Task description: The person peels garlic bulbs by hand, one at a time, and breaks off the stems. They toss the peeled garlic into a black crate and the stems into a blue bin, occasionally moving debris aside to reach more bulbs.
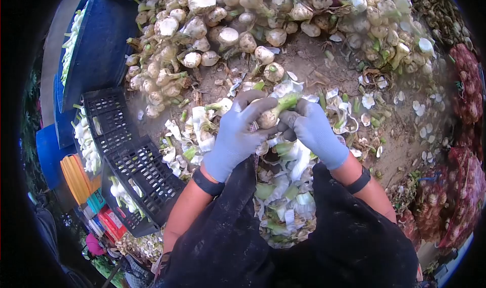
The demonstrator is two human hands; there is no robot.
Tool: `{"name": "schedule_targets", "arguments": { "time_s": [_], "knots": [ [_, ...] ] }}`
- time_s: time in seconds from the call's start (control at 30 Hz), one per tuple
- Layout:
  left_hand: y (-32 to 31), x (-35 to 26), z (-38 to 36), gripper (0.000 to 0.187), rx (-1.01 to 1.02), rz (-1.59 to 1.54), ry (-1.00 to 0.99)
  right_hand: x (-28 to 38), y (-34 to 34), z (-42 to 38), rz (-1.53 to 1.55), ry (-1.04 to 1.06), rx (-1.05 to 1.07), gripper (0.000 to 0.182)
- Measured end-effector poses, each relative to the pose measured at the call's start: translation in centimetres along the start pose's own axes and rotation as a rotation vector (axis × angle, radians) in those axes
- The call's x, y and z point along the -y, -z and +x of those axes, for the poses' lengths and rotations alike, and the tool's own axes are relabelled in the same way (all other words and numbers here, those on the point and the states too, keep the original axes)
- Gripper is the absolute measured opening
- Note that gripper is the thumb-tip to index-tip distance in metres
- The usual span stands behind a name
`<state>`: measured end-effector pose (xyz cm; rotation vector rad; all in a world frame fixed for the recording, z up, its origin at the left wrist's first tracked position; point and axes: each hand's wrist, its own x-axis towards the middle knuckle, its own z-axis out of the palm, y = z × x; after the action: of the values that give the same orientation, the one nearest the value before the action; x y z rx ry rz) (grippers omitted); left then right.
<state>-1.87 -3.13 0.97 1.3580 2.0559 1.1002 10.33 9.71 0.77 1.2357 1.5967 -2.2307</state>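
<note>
pale blue gloves with darkened, soiled fingers cover both hands in the head view. the left hand is closed around a whitish bulb, held up just above the peelings, with its green stem pointing away and to the right. the right hand is bent in against the bulb's right side, its fingers curled; i cannot tell whether it grips the bulb or something hidden within. dark bands circle both wrists.

white and green peelings lie between the dark-clothed legs and spread over the brown ground around the hands. beyond them, a broad heap of unpeeled bulbs runs across the top. black slatted crates stand at the left, beside blue tubs and cleaned white bulbs. at the far right, red mesh sacks bulge with contents.
</note>
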Motion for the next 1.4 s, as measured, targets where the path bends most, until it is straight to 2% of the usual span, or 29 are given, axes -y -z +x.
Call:
{"name": "schedule_targets", "arguments": {
  "time_s": [0.1,0.17,0.23,0.3,0.33,0.37,0.4,0.47,0.5,0.57,0.6,0.63,0.67,0.73,0.8,0.83,0.87,0.9,0.93,1.0,1.03,1.07,1.13,1.17,1.2,1.27,1.3,1.33,1.4],
  "knots": [
    [0.1,0.0,-0.1,0.047,0.017,0.019,-0.017,-1.3,0.0,0.9,0.059,-0.049,0.007,0.016],
    [0.2,0.0,-0.4,0.049,0.006,-0.038,0.007,-1.8,-0.2,1.3,-0.660,0.359,-0.220,0.016],
    [0.6,-0.3,-0.9,0.062,0.028,-0.941,0.651,-1.3,-0.4,1.2,-0.799,0.413,-0.227,0.019],
    [1.5,-0.3,-0.5,0.065,0.006,-1.079,0.691,-1.2,-0.4,1.5,-0.936,0.474,-0.233,0.021],
    [1.9,-0.3,-0.4,0.068,-0.019,-1.218,0.731,-1.5,-0.1,1.9,-0.642,0.479,-0.155,0.022],
    [2.0,0.0,-0.6,0.069,-0.002,-1.223,0.684,-1.2,-0.2,2.0,-0.348,0.476,-0.075,0.022],
    [2.1,-0.1,-0.5,0.069,-0.007,-1.221,0.684,-0.8,-0.5,1.9,-0.348,0.478,-0.071,0.022],
    [1.8,-0.4,-0.1,0.068,0.037,-0.993,0.571,0.6,-0.7,1.1,0.232,0.369,0.139,0.021],
    [1.6,-0.3,-0.2,0.068,0.045,-0.993,0.572,1.0,-0.3,0.9,0.204,0.150,0.195,0.017],
    [1.2,0.0,-0.4,0.061,0.063,-0.726,0.526,0.6,-0.1,1.3,0.132,0.108,0.205,0.017],
    [1.5,0.2,-0.4,0.061,0.063,-0.724,0.527,0.1,-0.2,1.7,0.054,0.067,0.221,0.017],
    [2.0,0.4,-0.6,0.061,0.103,-0.914,0.639,-1.7,-0.7,2.5,-0.273,0.265,0.021,0.020],
    [2.4,0.5,-0.8,0.061,0.138,-1.104,0.751,-1.8,-0.8,2.5,-0.274,0.262,0.028,0.020],
    [2.1,-0.1,-0.6,0.063,0.022,-1.259,0.710,-1.8,-0.8,2.5,-0.849,0.691,-0.240,0.023],
    [2.5,0.8,-0.7,0.067,0.118,-1.374,0.691,-0.5,-1.0,1.8,-0.762,0.577,-0.166,0.024],
    [2.7,0.8,-0.7,0.067,0.115,-1.373,0.693,-0.1,-1.0,1.6,-0.338,0.403,-0.011,0.024],
    [3.0,0.7,-0.4,0.068,0.197,-1.188,0.733,0.1,-1.0,1.6,0.083,0.221,0.135,0.024],
    [3.1,0.7,-0.2,0.069,0.276,-1.000,0.766,-0.2,-0.8,1.8,0.262,0.144,0.218,0.021],
    [2.8,0.8,-0.2,0.069,0.278,-0.998,0.764,-0.5,-0.5,2.3,0.264,0.146,0.216,0.021],
    [1.8,1.7,-0.7,0.067,0.213,-0.503,0.504,-1.0,-0.4,3.0,-0.244,0.245,0.122,0.019],
    [2.3,2.8,-1.2,0.062,0.324,-0.306,0.624,-1.0,-0.6,2.9,-0.242,0.249,0.125,0.019],
    [2.2,3.6,-1.5,0.062,0.319,-0.301,0.626,-0.5,-1.0,2.5,-0.161,0.147,0.148,0.020],
    [2.2,5.0,-1.7,0.057,-0.014,-0.456,0.285,-0.8,-1.6,1.6,-0.082,0.050,0.174,0.020],
    [2.8,4.4,-0.4,0.055,-0.026,-0.340,0.451,-1.6,-1.8,1.2,-0.071,0.179,0.230,0.021],
    [2.7,3.5,0.0,0.055,-0.039,-0.337,0.452,-1.2,-2.2,0.9,-0.062,0.309,0.291,0.022],
    [2.5,2.0,0.3,0.038,-0.038,-0.391,0.491,-0.3,-2.1,0.6,-0.044,0.246,0.333,0.019],
    [3.0,1.6,0.4,0.037,0.049,0.046,0.123,-0.7,-2.1,0.9,-0.137,0.275,0.297,0.017],
    [3.2,1.5,0.4,0.037,0.042,0.059,0.114,-1.2,-2.2,1.2,-0.229,0.309,0.259,0.016],
    [2.8,1.4,0.2,0.035,0.139,-0.594,0.684,-1.2,-2.6,1.0,-0.102,0.397,0.246,0.015]
  ]
}}
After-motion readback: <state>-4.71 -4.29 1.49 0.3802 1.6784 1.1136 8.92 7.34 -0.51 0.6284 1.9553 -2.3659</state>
